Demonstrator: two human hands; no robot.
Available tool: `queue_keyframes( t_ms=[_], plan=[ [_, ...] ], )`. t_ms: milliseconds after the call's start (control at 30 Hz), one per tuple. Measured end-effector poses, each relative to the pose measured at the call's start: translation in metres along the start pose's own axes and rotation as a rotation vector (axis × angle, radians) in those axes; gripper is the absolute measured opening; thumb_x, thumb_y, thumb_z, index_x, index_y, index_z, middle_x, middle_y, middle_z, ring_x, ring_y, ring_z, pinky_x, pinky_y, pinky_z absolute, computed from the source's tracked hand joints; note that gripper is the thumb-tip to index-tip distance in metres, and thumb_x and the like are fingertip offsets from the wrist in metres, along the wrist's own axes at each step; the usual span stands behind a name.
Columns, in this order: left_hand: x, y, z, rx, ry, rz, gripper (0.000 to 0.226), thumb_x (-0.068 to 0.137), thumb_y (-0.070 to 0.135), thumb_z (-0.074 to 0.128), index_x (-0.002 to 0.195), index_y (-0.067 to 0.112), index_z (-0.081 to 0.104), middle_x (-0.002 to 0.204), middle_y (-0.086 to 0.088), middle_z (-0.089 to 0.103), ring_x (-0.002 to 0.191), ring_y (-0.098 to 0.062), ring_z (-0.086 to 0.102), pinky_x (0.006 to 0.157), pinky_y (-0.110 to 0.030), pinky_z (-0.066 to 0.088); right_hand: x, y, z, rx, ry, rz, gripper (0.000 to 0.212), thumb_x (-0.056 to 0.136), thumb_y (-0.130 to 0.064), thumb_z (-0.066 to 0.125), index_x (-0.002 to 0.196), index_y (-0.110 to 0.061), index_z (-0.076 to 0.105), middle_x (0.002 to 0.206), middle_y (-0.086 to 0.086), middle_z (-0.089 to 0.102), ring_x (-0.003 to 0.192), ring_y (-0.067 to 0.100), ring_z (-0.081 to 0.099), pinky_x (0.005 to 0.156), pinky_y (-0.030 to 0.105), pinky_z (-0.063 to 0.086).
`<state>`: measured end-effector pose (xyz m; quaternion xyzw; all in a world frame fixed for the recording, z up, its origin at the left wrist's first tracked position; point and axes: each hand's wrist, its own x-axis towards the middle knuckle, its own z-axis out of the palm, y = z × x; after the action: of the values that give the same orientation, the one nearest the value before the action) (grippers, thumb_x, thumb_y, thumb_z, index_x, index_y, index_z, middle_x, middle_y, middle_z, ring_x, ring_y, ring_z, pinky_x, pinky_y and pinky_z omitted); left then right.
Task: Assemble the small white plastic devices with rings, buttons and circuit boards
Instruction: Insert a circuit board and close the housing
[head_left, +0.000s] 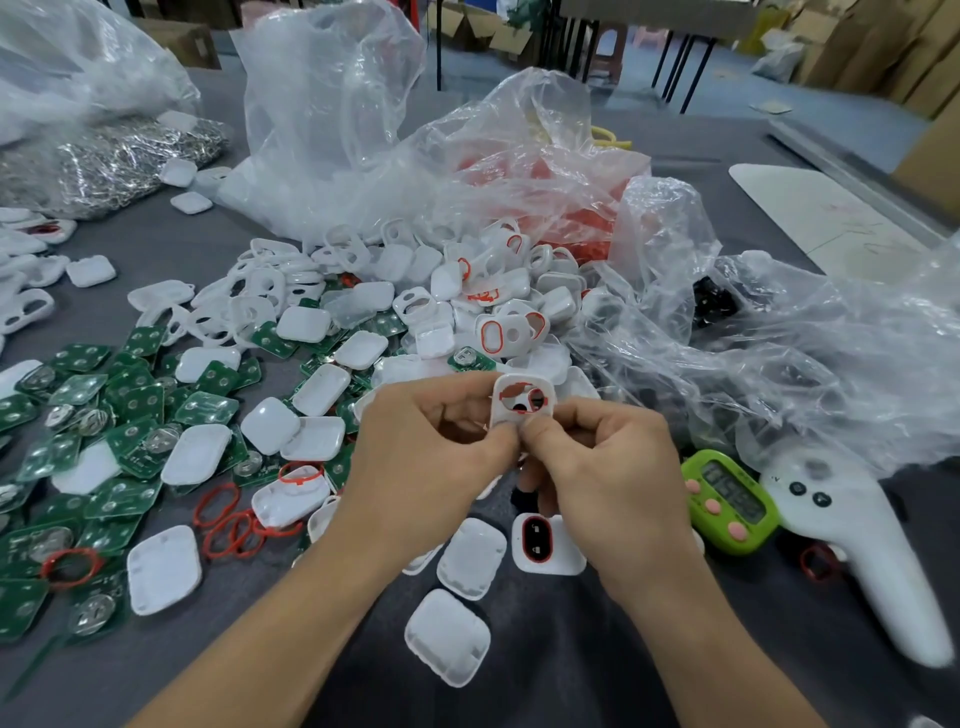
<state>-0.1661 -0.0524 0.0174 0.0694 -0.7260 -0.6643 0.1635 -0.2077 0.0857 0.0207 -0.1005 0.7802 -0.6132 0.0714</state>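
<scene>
White shell (519, 382) between both hands' fingers (496, 441)

This is a small factory or assembly workshop. A wide grey table (135, 244) is heaped with bulk parts: white plastic shells (415, 291), green circuit boards (124, 405), loose red rings (228, 525) and big clear plastic bags (332, 104), one full of shiny metal pieces (119, 161). Behind it, stacked cardboard boxes (883, 52) and the black legs of other tables (680, 62) stand on a bare floor (727, 83). A green timer (730, 501) sits among the parts.
</scene>
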Motion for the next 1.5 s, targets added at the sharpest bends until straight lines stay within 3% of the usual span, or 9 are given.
queue_keyframes(
  t_ms=[67,200,367,633,867,1000,1167,1300,1500],
  plan=[
    [0.002,-0.001,-0.001,-0.017,0.016,-0.036,0.024,0.077,0.018,0.073,0.091,0.033,0.083,0.07,-0.003,0.077,0.053,-0.013,0.061,0.053,-0.028,0.052,0.0,0.0,0.0,0.074,-0.059,0.033,0.022,0.081,-0.037,0.066,0.073,-0.019,0.076,0.058,0.008,0.07,0.049,0.019,0.061,0.05,0.032,0.047],
    [0.005,0.002,-0.006,-0.092,0.025,-0.096,0.028,0.071,0.006,0.073,0.087,0.026,0.085,0.07,-0.011,0.076,0.05,-0.015,0.06,0.051,-0.024,0.05,0.003,-0.003,-0.004,0.227,-0.169,0.087,0.026,0.084,-0.03,0.062,0.076,-0.01,0.076,0.063,0.017,0.069,0.048,0.024,0.057,0.045,0.025,0.045],
    [0.005,0.002,-0.004,-0.147,0.027,-0.183,0.036,0.081,-0.014,0.069,0.088,0.018,0.085,0.074,-0.015,0.077,0.048,-0.016,0.057,0.049,-0.023,0.049,0.009,-0.001,-0.009,0.224,-0.054,0.053,0.023,0.079,-0.023,0.058,0.074,-0.01,0.077,0.062,0.016,0.068,0.046,0.022,0.054,0.041,0.023,0.037],
    [0.002,0.009,-0.002,-0.204,-0.054,-0.246,0.02,0.08,0.005,0.073,0.088,0.019,0.085,0.075,-0.01,0.076,0.053,-0.015,0.058,0.052,-0.023,0.051,0.011,-0.003,-0.013,0.246,-0.054,0.011,0.023,0.094,-0.01,0.068,0.073,-0.009,0.077,0.061,0.014,0.066,0.044,0.018,0.053,0.041,0.017,0.038],
    [0.004,0.01,-0.001,-0.34,-0.054,-0.338,0.039,0.098,0.011,0.054,0.07,0.013,0.08,0.066,-0.011,0.069,0.049,-0.018,0.059,0.047,-0.026,0.052,0.01,-0.006,-0.013,0.227,-0.054,0.032,0.027,0.095,-0.015,0.068,0.07,-0.013,0.076,0.06,0.009,0.067,0.045,0.02,0.057,0.041,0.022,0.038],
    [0.004,0.007,-0.001,-0.293,-0.084,-0.318,0.023,0.085,0.021,0.061,0.075,0.017,0.081,0.065,-0.009,0.069,0.049,-0.019,0.06,0.047,-0.027,0.052,0.01,-0.007,-0.012,0.248,-0.05,0.04,0.026,0.095,-0.013,0.069,0.07,-0.012,0.077,0.059,0.01,0.066,0.046,0.018,0.054,0.041,0.019,0.039],
    [0.001,0.004,-0.001,-0.187,-0.101,-0.253,0.02,0.083,0.017,0.065,0.089,0.022,0.084,0.072,-0.006,0.073,0.049,-0.017,0.061,0.049,-0.025,0.053,0.009,-0.007,-0.014,0.233,-0.059,0.008,0.027,0.094,-0.012,0.069,0.068,-0.014,0.076,0.06,0.009,0.066,0.047,0.015,0.053,0.042,0.017,0.039],
    [0.002,0.001,-0.002,-0.151,-0.071,-0.252,0.025,0.092,-0.001,0.065,0.086,0.016,0.083,0.072,-0.01,0.075,0.045,-0.018,0.062,0.045,-0.024,0.051,0.008,-0.004,-0.012,0.217,-0.069,-0.012,0.025,0.092,-0.01,0.069,0.069,-0.013,0.076,0.06,0.013,0.064,0.046,0.016,0.052,0.042,0.018,0.039],
    [0.001,-0.001,-0.002,-0.136,-0.054,-0.206,0.019,0.086,0.001,0.071,0.084,0.016,0.083,0.071,-0.012,0.076,0.042,-0.019,0.062,0.043,-0.024,0.051,0.007,-0.001,-0.009,0.253,-0.072,0.001,0.016,0.079,-0.023,0.074,0.071,-0.009,0.075,0.058,0.013,0.065,0.044,0.018,0.053,0.041,0.018,0.039]
  ],
)
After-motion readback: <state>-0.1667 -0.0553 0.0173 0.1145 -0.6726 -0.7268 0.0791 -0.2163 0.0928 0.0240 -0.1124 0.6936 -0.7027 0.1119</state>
